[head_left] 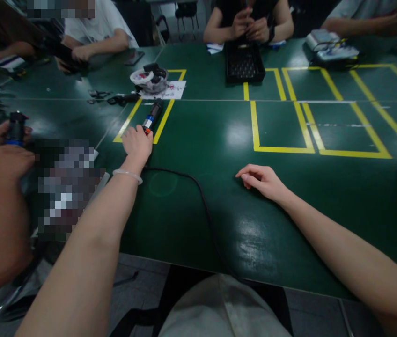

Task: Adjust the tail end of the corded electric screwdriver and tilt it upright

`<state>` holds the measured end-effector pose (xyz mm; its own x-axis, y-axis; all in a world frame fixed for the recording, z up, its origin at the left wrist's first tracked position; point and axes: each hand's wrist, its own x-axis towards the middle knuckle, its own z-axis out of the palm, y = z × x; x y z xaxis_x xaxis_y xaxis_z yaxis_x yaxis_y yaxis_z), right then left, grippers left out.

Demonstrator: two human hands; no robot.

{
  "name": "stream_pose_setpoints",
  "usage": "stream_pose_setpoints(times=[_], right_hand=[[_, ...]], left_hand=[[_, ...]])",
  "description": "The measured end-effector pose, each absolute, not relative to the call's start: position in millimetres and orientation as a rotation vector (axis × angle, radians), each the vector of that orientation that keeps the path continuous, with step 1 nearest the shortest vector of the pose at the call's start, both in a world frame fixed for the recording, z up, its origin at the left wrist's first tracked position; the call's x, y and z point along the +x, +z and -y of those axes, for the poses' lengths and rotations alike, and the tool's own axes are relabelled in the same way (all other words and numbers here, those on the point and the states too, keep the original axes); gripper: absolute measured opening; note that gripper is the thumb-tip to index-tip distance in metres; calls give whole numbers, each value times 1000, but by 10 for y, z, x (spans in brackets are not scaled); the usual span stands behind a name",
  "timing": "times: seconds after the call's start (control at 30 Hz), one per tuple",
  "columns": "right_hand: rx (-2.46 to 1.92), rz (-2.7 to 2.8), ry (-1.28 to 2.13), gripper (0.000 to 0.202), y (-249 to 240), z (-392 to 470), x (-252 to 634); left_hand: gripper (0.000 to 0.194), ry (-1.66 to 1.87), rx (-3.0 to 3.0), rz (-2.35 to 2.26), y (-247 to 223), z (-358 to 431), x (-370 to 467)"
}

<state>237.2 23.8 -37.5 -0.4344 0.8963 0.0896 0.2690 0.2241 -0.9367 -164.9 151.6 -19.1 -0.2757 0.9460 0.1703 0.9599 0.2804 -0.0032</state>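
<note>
My left hand (137,144) reaches forward and is closed over the near end of a black cylindrical tool (154,116) with a blue band and an orange part, like a flashlight. The tool lies on the green table between yellow tape lines. A black cable (202,196) runs from near my left wrist across the table to its front edge. My right hand (261,180) rests on the tabletop with nothing in it, its fingers loosely bent and the thumb apart from the index finger.
Behind the tool sits a clear bag with a white roll (147,79) on a paper sheet (179,89). A black tray (245,65) stands before a person opposite. Yellow tape outlines (283,150) mark the right side. At left, a co-worker's hands hold a similar black cylinder (16,126).
</note>
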Motion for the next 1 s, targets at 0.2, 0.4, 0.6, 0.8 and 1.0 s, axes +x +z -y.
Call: stream_pose_setpoints(times=[0.2,0.4,0.6,0.8,1.0], right_hand=[[-1080,1832,1217,28,-368,-227,2363],[-1097,1871,1163,35,-372,-229,2362],[-1099,1838,1150,35,-397,-226,2363],[-1018,1861,1123,23,-367,-186,2331],[-892,2131,970,26,-309,-129,2281]], left_hand=[[56,-112,-1879,2302,-187,-1235,-1413],[49,12,-2047,2164,-71,-746,-947],[38,53,-2251,1946,-4,-316,-409],[29,60,-2429,1795,17,-22,71],[24,64,-2564,1740,53,96,384]])
